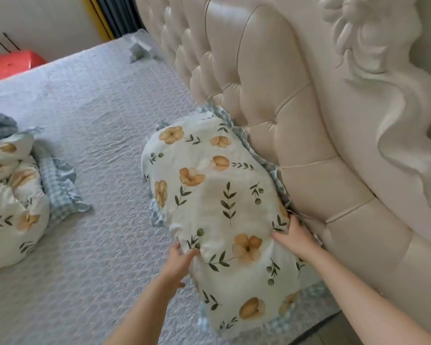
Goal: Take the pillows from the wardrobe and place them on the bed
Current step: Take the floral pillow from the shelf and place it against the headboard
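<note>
The white pillow printed with orange flowers and green sprigs, edged in a blue-checked frill [217, 202], lies on the bed with its pale grey quilted cover [92, 115], its long side pressed against the cream tufted leather headboard [271, 108] at three o'clock. It looks light, soft and slack, so it would sag if lifted by one corner; the near end, taken at both sides, seems the best hold. The left hand [178, 261] has its grip pinching the cover at seven o'clock; the right hand [292, 236] grips the edge by the headboard. A second matching floral pillow [13, 195] at nine o'clock is cut off by the frame. The wardrobe is out of sight.
</note>
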`<state>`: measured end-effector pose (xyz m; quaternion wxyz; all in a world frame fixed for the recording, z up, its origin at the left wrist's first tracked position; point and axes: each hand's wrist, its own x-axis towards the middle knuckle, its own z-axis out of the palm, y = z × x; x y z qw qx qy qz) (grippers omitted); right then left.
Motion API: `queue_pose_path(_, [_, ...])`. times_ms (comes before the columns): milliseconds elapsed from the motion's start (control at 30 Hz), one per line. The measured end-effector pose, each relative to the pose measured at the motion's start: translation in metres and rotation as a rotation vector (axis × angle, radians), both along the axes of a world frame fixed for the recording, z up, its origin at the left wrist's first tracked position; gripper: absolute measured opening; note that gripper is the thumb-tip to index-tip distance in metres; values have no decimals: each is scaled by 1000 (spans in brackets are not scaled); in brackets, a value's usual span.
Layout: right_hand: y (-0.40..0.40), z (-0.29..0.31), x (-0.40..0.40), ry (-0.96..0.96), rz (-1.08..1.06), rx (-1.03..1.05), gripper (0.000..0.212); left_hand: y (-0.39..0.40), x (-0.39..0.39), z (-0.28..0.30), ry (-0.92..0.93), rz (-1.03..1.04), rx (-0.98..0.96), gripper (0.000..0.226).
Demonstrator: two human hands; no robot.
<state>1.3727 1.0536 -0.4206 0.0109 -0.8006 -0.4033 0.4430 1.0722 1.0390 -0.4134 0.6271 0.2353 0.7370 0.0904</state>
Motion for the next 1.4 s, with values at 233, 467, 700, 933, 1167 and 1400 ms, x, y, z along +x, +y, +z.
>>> queue_pose_path(233, [17, -10, -2, 164, -154, 74, 110, 1, -1, -22, -296, 259, -50, 81])
queue_pose_path(467, [2, 41, -9, -205, 74, 348, 86, 29, 19, -23, -319, 405, 119, 75])
queue_pose_path(700, [9, 29, -20, -460, 283, 332, 78, 41, 26, -47, -242, 353, 129, 89])
queue_pose_path(933, [13, 18, -21, -457, 326, 254, 72, 19, 33, -39, -125, 185, 231, 110])
queue_pose_path(1167, [6, 26, -13, -215, 265, 113, 84, -35, 25, -24, -154, -78, 24, 127])
queue_pose_path(1400, [-13, 59, -23, -266, 388, 154, 71, -56, 15, 23, -43, -186, 125, 60])
